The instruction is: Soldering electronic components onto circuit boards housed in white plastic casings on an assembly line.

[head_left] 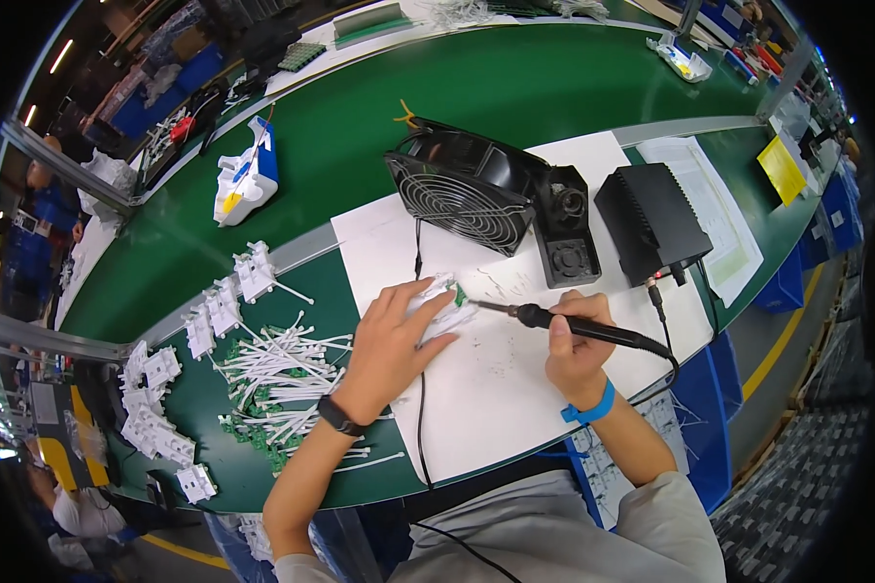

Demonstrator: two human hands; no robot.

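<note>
Right hand [576, 348] grips a soldering iron [574, 324] pen-style, fingers closed round the black handle, metal tip pointing left onto the workpiece. Blue wrist strap [590, 408] on that wrist. The iron's black cable runs off the handle's right end, looping down by the bench edge.

Left hand [391, 342] lies palm-down, fingers spread and pressing on a small white part with a green circuit board [449, 301]; grip is a flat hold-down, not a pinch. Black watch [339, 416] on the left wrist. The iron tip touches the part at its right side, just beside the left fingertips.

Part sits on a white paper sheet [501, 389] covering the green bench [360, 126], roughly centre of the sheet's upper half.

Behind it: black square fan [462, 194] tilted toward the hands, a black iron stand [564, 228] just to its right, and a black box-shaped station [651, 222] further right.

Left of the sheet: pile of white-wired small green boards [282, 384], touching one another. Further left, a curved row of white plastic housings [199, 335] along the bench. A white and blue holder [246, 175] stands well apart on the far bench. Printed papers [715, 209] lie right of the station.
</note>
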